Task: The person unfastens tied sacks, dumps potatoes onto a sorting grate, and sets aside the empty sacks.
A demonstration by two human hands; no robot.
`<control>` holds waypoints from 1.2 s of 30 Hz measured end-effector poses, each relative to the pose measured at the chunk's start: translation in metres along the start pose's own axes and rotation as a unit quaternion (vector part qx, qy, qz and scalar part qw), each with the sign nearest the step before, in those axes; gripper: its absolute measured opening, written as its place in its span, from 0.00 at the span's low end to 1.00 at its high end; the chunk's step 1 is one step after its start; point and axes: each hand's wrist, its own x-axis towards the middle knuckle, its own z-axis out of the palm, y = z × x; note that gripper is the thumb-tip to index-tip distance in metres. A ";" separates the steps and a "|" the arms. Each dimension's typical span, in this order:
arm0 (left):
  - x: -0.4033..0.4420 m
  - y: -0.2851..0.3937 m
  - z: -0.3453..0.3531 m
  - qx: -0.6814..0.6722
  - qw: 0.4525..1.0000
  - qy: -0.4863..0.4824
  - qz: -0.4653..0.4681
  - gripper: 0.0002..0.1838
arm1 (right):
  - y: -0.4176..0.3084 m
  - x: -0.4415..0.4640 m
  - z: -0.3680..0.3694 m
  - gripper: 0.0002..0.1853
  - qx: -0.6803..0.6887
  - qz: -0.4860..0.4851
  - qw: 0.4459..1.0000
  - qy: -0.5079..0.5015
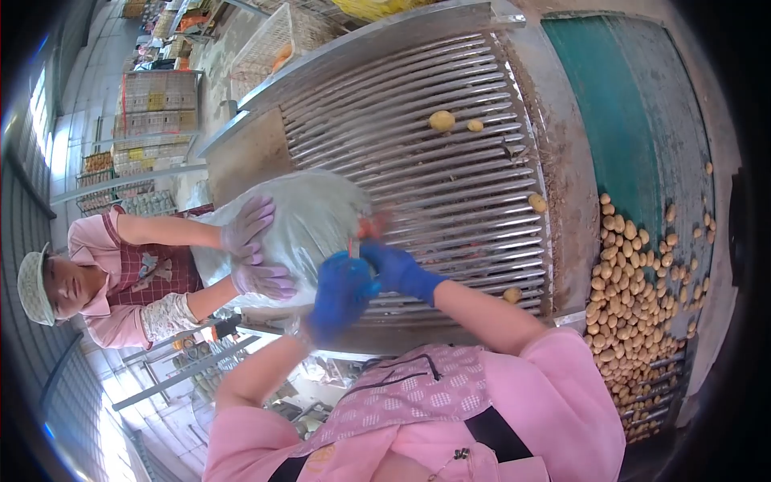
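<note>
Honestly, what I'd worry about is the big pale green translucent plastic sack (309, 213), lying left of and just beyond the fingers on the long grey metal roller table (418, 161): if its end near the fingers isn't pinched tightly, it could gape and spill whatever's inside onto the rollers. It could also slide or tip if the co-worker's 2 lilac-gloved hands (261, 281), resting on it left of the fingers, let up too early. A hard yank might tear the plastic too. As for the fingers: the blue-gloved left hand (339, 299) and blue-gloved right hand (395, 267) are bunched right beside each other at the sack's end, fingers looking curled in, but between the blur and the overlap I can't tell how far open they are or whether they're clamped on the plastic. There's some blurry red stuff (372, 226) just past them, no clue what it is. Off to the right of the fingers are 4 loose tan rounded potatoes (442, 120) on the rollers, and well beyond those a big potato heap (630, 297).
</note>
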 end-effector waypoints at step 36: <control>-0.210 0.031 0.138 0.088 0.901 0.232 -0.356 0.12 | 0.067 -0.248 -0.154 0.23 -0.383 0.361 0.826 0.203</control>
